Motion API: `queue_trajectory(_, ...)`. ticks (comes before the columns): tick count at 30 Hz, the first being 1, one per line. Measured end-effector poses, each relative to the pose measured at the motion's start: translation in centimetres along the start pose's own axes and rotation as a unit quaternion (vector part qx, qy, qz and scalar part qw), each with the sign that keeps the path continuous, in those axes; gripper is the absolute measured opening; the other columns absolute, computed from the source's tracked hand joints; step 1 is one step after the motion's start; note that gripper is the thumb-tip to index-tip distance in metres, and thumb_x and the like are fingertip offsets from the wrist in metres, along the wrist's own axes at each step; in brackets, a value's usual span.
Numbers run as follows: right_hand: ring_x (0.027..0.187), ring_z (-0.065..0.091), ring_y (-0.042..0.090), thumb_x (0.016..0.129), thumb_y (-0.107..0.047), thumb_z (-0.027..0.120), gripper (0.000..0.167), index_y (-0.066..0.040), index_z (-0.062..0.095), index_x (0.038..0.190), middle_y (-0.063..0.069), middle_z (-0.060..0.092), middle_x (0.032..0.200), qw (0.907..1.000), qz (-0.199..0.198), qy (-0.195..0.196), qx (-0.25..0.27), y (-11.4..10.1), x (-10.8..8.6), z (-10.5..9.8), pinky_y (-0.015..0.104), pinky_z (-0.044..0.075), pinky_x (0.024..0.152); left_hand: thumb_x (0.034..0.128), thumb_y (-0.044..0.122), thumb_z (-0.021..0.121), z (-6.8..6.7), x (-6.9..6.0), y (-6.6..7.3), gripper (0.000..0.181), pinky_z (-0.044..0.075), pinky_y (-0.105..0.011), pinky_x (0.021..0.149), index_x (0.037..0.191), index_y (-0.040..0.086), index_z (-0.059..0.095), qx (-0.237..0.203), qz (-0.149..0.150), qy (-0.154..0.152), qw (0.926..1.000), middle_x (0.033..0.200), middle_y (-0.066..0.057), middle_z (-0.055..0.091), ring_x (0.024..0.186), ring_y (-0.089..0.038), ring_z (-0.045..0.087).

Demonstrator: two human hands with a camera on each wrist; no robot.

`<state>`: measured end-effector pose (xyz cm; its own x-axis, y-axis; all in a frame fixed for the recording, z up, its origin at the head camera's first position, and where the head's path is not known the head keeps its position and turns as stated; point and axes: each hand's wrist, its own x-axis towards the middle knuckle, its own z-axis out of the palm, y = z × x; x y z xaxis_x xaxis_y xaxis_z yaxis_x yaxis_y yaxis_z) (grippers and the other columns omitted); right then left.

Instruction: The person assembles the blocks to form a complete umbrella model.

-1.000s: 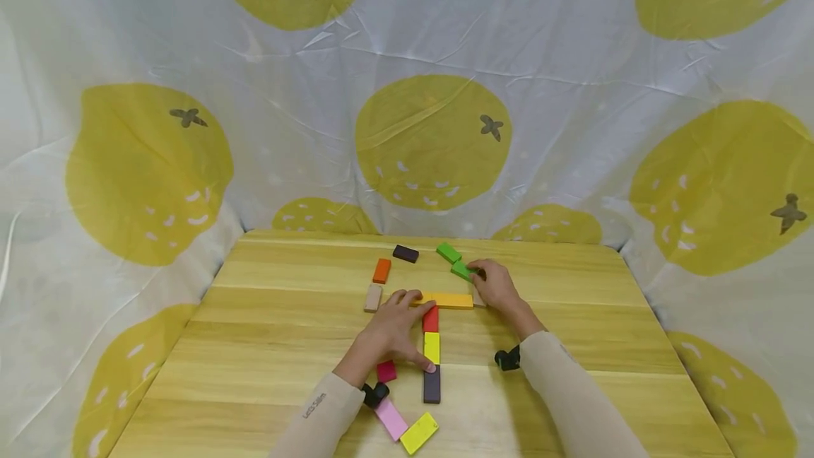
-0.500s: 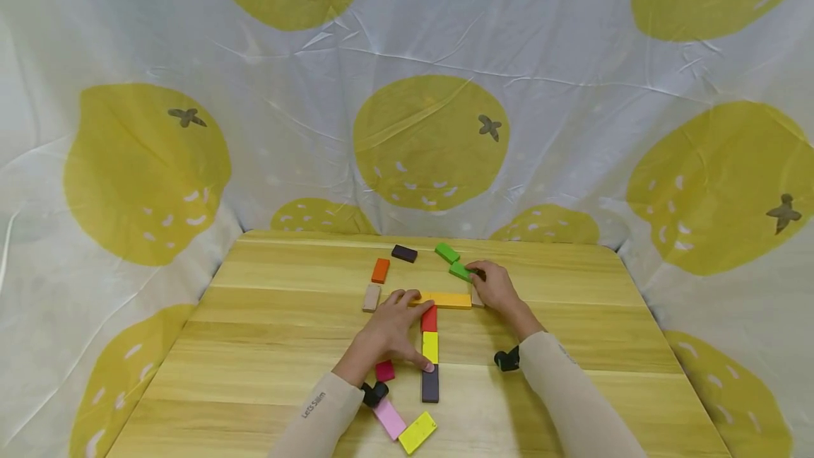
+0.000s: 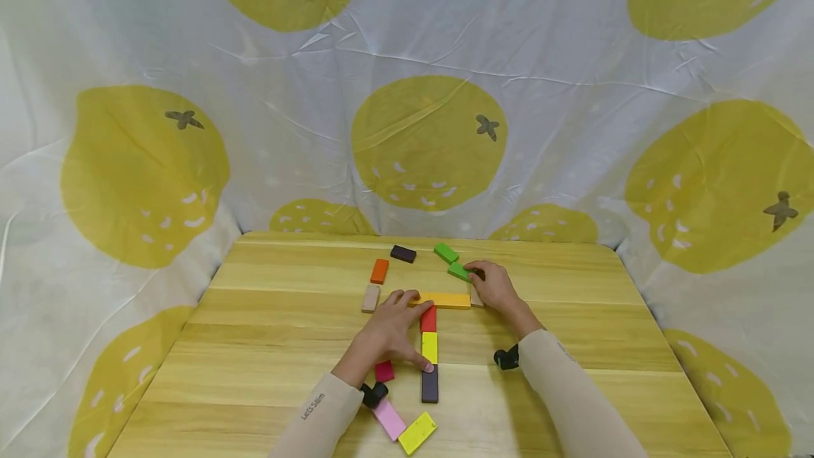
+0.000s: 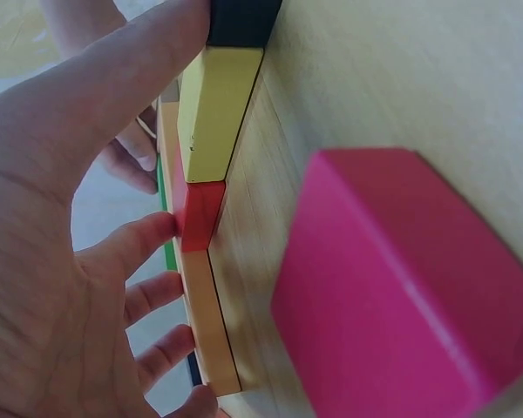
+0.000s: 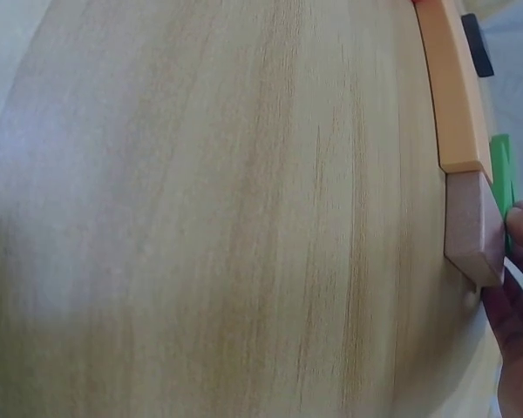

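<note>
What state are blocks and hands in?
Left hand: spread, touching blocks
Right hand: curled, grip unclear
Nearer green block: flat, partly hidden
Farther green block: flat
Far dark block: flat
Orange block: flat
Left beige block: flat
Right beige block: partly hidden
Amber row: partly hidden
Central column: blocks end-to-end
Magenta block: partly hidden
Pink block: flat
Near yellow block: flat

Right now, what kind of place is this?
Maybe a small play or filming corner, though I can't be sure: there's a wood-grain tabletop, coloured blocks laid out on it, and cloth with big yellow fruit hanging behind and at both sides.
</note>
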<state>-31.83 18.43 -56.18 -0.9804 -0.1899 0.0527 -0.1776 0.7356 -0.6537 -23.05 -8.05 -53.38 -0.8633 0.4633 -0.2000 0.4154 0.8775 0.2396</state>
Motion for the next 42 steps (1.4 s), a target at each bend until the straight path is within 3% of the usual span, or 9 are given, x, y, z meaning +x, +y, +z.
queue_trajectory(18, 0.111, 0.065, 0.030, 0.106, -0.015, 0.058, 0.030, -0.010, 0.068, 0.134, 0.016, 0.066, 0.134, 0.9999, 0.003, -0.009, -0.006, 0.24, 0.37, 0.06, 0.045, 0.056, 0.090, 0.0545, 0.084, 0.082, -0.19, -0.15, 0.01, 0.125, 0.043, -0.054, 0.115, 0.160, 0.036, 0.036, -0.007, -0.002, 0.000, 1.0000, 0.162, -0.001, 0.034, 0.150, -0.031, 0.030)
queue_trajectory(29, 0.110, 0.066, 0.030, 0.106, -0.014, 0.057, 0.031, -0.007, 0.067, 0.135, 0.017, 0.067, 0.132, 0.9999, -0.009, -0.010, -0.006, 0.33, 0.15, -0.10, 0.046, 0.057, 0.089, 0.0547, 0.085, 0.081, -0.11, -0.02, 0.06, 0.125, 0.043, -0.054, 0.115, 0.161, 0.038, 0.035, -0.004, -0.001, -0.006, 1.0000, 0.163, 0.000, 0.034, 0.151, -0.031, 0.029)
queue_trajectory(42, 0.106, 0.066, 0.029, 0.105, -0.015, 0.059, 0.032, -0.004, 0.065, 0.134, 0.016, 0.069, 0.123, 0.9998, 0.007, -0.005, 0.020, 0.43, 0.13, -0.07, 0.044, 0.057, 0.087, 0.0548, 0.083, 0.083, -0.16, -0.05, 0.13, 0.125, 0.042, -0.054, 0.115, 0.161, 0.038, 0.035, -0.013, -0.003, -0.006, 0.9999, 0.162, 0.000, 0.034, 0.151, -0.031, 0.028)
